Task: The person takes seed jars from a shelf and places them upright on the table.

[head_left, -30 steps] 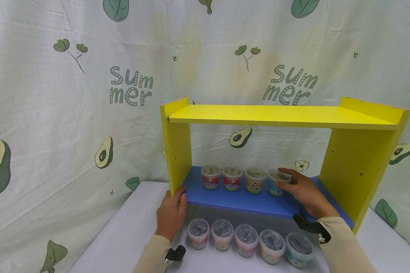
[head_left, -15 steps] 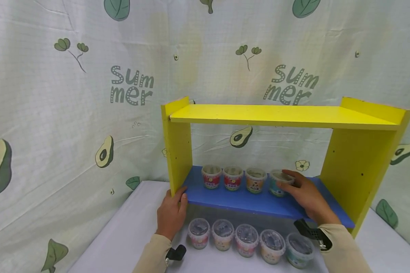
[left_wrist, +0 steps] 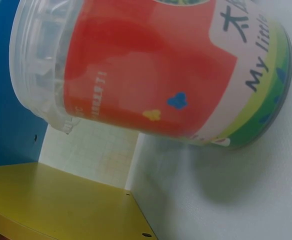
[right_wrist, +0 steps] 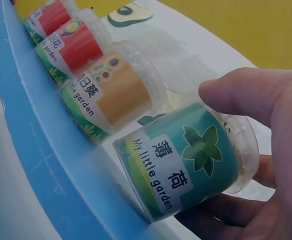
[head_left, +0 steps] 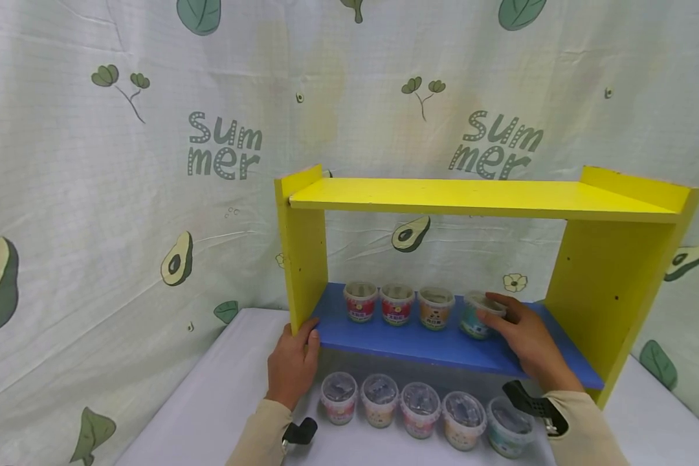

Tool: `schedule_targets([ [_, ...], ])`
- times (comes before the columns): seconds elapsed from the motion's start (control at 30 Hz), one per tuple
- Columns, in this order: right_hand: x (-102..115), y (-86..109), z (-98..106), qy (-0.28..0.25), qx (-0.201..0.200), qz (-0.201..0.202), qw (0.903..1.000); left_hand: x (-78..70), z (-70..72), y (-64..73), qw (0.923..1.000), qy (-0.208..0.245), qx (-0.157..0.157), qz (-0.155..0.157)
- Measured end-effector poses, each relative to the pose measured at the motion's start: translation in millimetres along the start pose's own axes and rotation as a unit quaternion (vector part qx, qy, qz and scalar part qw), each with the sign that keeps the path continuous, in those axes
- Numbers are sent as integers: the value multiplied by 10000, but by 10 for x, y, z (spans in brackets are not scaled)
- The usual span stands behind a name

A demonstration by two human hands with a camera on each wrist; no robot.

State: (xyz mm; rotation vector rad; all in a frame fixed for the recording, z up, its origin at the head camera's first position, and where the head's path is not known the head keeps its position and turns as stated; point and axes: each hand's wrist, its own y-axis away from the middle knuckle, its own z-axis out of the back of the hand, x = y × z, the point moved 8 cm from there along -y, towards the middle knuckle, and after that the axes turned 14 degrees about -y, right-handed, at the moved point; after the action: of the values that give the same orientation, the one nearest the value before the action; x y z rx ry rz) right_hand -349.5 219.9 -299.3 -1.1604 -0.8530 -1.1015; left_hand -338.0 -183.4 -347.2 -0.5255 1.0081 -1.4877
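My right hand [head_left: 527, 336] holds a clear plastic cup with a teal mint label [right_wrist: 186, 160], thumb on one side and fingers on the other. In the right wrist view the cup leans, and its base is close to the blue board [head_left: 396, 343]; I cannot tell whether they touch. To its left stand an orange-labelled cup [head_left: 435, 309] and two red-labelled cups [head_left: 397, 305]. My left hand [head_left: 292, 366] grips the lower front corner of the yellow shelf unit [head_left: 300, 259]. The left wrist view shows a red-labelled cup [left_wrist: 151, 70] up close, but not that hand.
Below the blue board, a row of several lidded cups [head_left: 421, 410] stands on the white table [head_left: 210, 401]. The yellow top board [head_left: 477, 194] spans above the cups, and the right side panel [head_left: 617, 278] rises beyond my right hand. A printed curtain [head_left: 122, 194] hangs behind.
The teal-labelled cup has moved a little to the right and tilted in my right hand, widening its gap from the orange-labelled cup. My left hand has stayed where it was.
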Motion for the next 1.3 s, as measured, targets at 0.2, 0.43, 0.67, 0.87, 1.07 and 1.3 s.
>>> schedule_targets([
  [0.2, 6, 36, 27, -1, -234, 39, 9997, 13, -20, 3, 10000, -42, 69, 35],
  [0.43, 18, 103, 88, 342, -855, 323, 9952, 31, -32, 8, 10000, -54, 45, 42],
  [0.67, 123, 240, 94, 702, -1436, 1162, 9803, 23, -35, 13, 10000, -28, 36, 7],
  [0.87, 173, 381, 88, 668, -1676, 1450, 9728, 21, -26, 9, 10000, -39, -34, -60],
  [1.07, 192, 472, 101, 564, -1791, 1486, 9709, 18, -24, -10, 9999, -22, -73, -100],
  [1.3, 195, 499, 78, 555, -1742, 1491, 9718, 21, -23, -9, 10000, -23, -33, -87],
])
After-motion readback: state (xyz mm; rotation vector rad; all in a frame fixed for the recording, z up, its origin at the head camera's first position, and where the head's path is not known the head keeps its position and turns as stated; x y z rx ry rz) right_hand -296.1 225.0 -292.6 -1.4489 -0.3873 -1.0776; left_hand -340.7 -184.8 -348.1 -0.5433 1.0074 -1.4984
